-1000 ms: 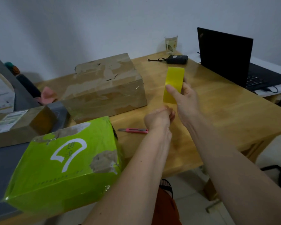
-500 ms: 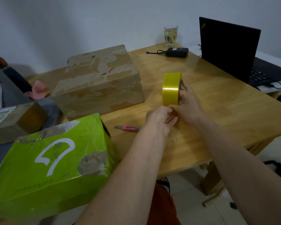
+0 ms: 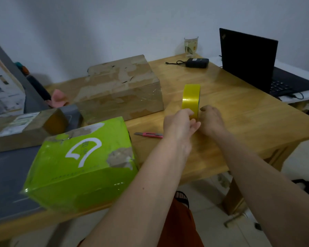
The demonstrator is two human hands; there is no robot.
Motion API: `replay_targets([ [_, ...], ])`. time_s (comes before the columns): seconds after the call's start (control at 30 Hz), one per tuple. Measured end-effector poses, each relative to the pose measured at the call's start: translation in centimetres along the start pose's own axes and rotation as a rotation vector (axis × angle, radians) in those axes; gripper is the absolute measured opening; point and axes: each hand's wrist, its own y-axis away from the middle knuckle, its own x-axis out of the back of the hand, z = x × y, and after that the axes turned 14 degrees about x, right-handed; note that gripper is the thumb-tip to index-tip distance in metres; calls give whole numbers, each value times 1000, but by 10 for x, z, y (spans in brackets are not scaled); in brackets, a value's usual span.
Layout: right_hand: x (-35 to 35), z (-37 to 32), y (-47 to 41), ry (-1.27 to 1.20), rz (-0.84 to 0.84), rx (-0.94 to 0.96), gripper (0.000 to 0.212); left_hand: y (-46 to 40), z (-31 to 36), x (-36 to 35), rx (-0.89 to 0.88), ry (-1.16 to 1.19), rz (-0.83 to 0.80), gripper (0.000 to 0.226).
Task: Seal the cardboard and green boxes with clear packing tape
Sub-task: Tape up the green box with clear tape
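a roll of tape point(image 3: 190, 99) is standing on edge on the wooden bench point(image 3: 239, 122), its yellowish band facing the camera. both hands are meeting at its lower near edge. the left hand point(image 3: 180, 122) is reaching in from the left with its fingers point(image 3: 192, 114) curled against the band, pinching at the roll's lower part; whether a loose tape end is caught between them is too small to tell. the right hand point(image 3: 211, 120) is sitting just right of the roll with its fingers point(image 3: 204, 109) curled in toward the roll's side, knuckles up, and it is touching the roll there, though how firmly it is gripping cannot be told.

the cardboard box point(image 3: 121, 90) is lying flat on the bench to the left of the roll, near but apart from it, its top patchy with torn paper and old tape. the green box point(image 3: 82, 166) is sitting nearer the camera on the bench's front left edge, tilted, with a white mark on top and scuffed brown patches. a pink utility knife point(image 3: 149, 134) is lying on the bench between the green box and the left hand. an open black laptop point(image 3: 248, 61) is standing at the right, with a glass point(image 3: 190, 46) and a small black device point(image 3: 197, 62) at the far edge. another parcel point(image 3: 25, 127) is lying to the left.
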Motion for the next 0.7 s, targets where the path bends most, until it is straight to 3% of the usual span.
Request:
replay_targets([
  [0.1,0,-16,20,-95,193,-56,52,24,-1,13,-290,-390,49,22],
  [0.2,-6,-41,45,-122,471,62,33,45,10,39,-733,-823,180,39],
  [0.23,-8,-52,51,-166,489,107,26,53,17,50,-828,-932,242,42],
  [0.3,-17,-78,62,-286,368,176,18,66,33,78,-909,-1132,398,49],
  [0.43,-32,-125,76,-576,51,213,21,87,71,156,-761,-1187,641,57],
  [0.53,-39,-150,84,-774,-166,94,29,88,88,223,-612,-978,713,35],
  [0.57,-41,-157,88,-792,-235,60,34,88,88,240,-525,-817,666,31],
  [0.63,-45,-169,94,-826,-352,16,54,87,79,263,-283,-457,412,35],
  [0.7,-46,-179,100,-911,-426,35,58,85,67,275,-189,-259,173,39],
])
